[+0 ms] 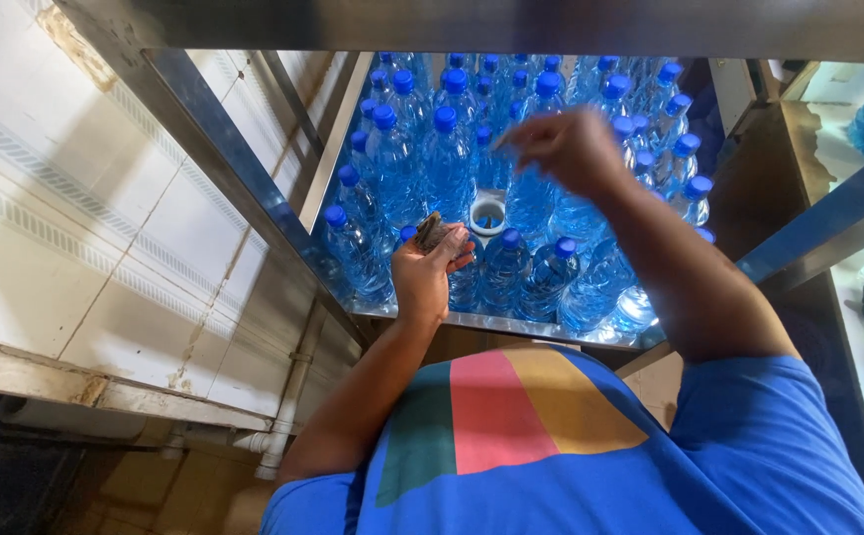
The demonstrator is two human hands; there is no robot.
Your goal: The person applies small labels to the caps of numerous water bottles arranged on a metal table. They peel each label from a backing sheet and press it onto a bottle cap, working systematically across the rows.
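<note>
Blue-capped bottles [447, 163] crowd a metal table [254, 188]; one uncapped bottle [488, 214] remains. Left hand [430, 260] cups small dark items [430, 234]; right hand [566, 149] pinches fingertips together, blurred.

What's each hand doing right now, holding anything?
Left hand: closed around a small dark bundle, over the blue-capped bottles.
Right hand: raised above the bottles, fingers pinched together, blurred; cannot tell if it holds anything.

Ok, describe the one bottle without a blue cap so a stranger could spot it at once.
Start at the steel table packed with blue-capped bottles. Look near its front, between the left hand and the raised right hand. The uncapped bottle shows an open white ring at its mouth, while every neighbour wears a blue cap.
</note>
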